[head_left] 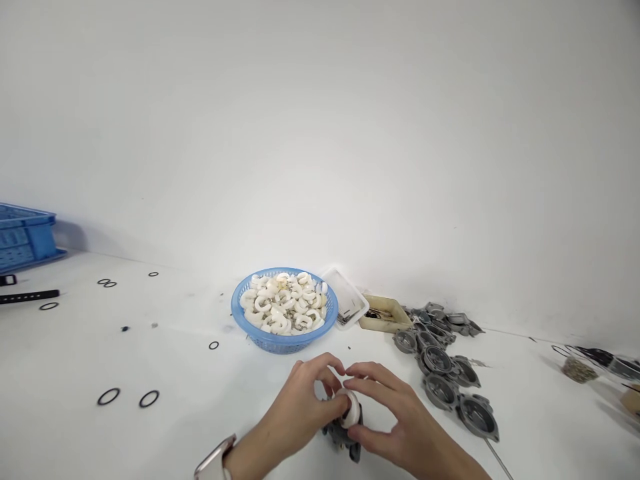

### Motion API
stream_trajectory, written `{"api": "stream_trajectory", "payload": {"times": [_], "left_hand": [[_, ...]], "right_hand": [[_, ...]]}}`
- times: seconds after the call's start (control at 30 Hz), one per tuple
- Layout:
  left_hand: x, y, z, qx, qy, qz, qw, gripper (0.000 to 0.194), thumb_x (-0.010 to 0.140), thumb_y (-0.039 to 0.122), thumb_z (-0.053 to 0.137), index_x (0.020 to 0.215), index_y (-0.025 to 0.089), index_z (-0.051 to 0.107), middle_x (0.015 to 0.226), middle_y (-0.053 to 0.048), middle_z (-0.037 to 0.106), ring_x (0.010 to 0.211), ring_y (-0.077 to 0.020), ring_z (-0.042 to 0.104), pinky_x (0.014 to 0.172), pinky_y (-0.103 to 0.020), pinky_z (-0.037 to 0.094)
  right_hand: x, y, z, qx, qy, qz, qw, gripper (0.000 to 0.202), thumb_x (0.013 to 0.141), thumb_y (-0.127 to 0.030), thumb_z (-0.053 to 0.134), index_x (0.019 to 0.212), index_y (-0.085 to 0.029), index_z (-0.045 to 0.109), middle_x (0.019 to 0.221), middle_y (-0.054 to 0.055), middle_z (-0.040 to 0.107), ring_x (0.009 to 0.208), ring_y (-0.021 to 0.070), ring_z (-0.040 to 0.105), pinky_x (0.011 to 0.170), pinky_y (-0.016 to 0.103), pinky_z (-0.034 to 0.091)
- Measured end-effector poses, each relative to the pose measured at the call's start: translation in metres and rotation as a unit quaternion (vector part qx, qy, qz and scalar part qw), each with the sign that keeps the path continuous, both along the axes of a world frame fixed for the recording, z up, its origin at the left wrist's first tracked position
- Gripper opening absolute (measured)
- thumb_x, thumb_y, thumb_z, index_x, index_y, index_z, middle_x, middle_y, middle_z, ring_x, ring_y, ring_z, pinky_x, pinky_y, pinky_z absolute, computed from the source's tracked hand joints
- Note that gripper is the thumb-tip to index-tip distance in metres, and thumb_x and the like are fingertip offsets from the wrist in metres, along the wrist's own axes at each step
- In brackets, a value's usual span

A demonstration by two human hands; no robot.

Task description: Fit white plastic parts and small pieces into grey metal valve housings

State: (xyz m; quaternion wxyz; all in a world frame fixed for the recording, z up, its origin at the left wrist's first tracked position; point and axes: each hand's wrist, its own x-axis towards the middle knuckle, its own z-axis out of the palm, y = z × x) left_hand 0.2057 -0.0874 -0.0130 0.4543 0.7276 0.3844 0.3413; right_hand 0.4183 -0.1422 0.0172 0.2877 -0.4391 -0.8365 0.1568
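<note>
A white plastic ring (352, 412) stands tilted at the top of a dark grey metal housing (341, 435) on the table. My left hand (309, 400) pinches the ring, its thumb pressed into the opening and its fingers curled behind. From the other side my right hand (395, 417) curves around the same ring, fingertips at its upper edge and thumb low, near the housing's rim. The two hands' fingertips nearly meet above the ring. Much of the housing is hidden beneath the hands. A watch (216, 460) is on my left wrist.
A blue basket (280, 345) heaped with white rings stands ahead, beside a white tray (354, 303) and a cream tray (386, 325). Grey housings (440, 360) are piled to the right. Black O-rings (149, 399) lie at left; a blue crate (30, 237) sits far left.
</note>
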Motion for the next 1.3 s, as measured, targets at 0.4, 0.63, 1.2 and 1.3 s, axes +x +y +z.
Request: {"api": "stream_trajectory", "payload": {"times": [0.4,0.63,1.2,1.3], "left_hand": [[-0.010,0.006,0.002,-0.001,0.017,-0.050,0.999,0.030,0.099,0.039,0.048,0.113,0.027,0.072,0.109,0.000,0.075,0.106,-0.0226,0.065,0.092,-0.030,0.047],[-0.009,0.007,-0.001,-0.021,0.035,-0.081,0.996,0.035,0.103,0.038,0.039,0.111,0.031,0.072,0.115,0.004,0.072,0.114,-0.0194,0.062,0.099,-0.026,0.044],[-0.015,-0.002,0.000,0.014,0.145,-0.117,0.982,0.065,0.091,0.059,0.067,0.149,0.035,0.052,0.153,-0.005,0.053,0.141,-0.0330,0.047,0.118,-0.044,0.037],[-0.018,-0.003,-0.002,-0.044,0.150,-0.142,0.978,0.079,0.084,0.058,0.076,0.154,0.039,0.045,0.157,-0.004,0.048,0.147,-0.0366,0.038,0.122,-0.051,0.033]], "right_hand": [[0.001,-0.004,-0.042,0.065,-0.002,-0.126,0.990,0.020,0.076,-0.026,0.075,0.095,-0.026,0.069,0.106,0.009,0.074,0.099,0.0291,0.070,0.087,0.037,0.061],[-0.005,-0.006,-0.030,-0.049,-0.047,-0.148,0.987,0.025,0.078,-0.029,0.078,0.101,-0.029,0.069,0.121,0.008,0.069,0.108,0.0300,0.067,0.093,0.040,0.059],[0.004,0.144,-0.003,0.050,-0.377,-0.169,0.909,0.017,0.102,-0.022,0.059,0.110,-0.016,0.073,0.119,0.011,0.072,0.123,0.0291,0.062,0.109,0.050,0.047],[-0.012,0.167,-0.017,0.062,-0.422,-0.171,0.888,0.026,0.101,-0.034,0.068,0.120,-0.017,0.068,0.128,0.009,0.068,0.118,0.0268,0.065,0.103,0.052,0.053]]}}
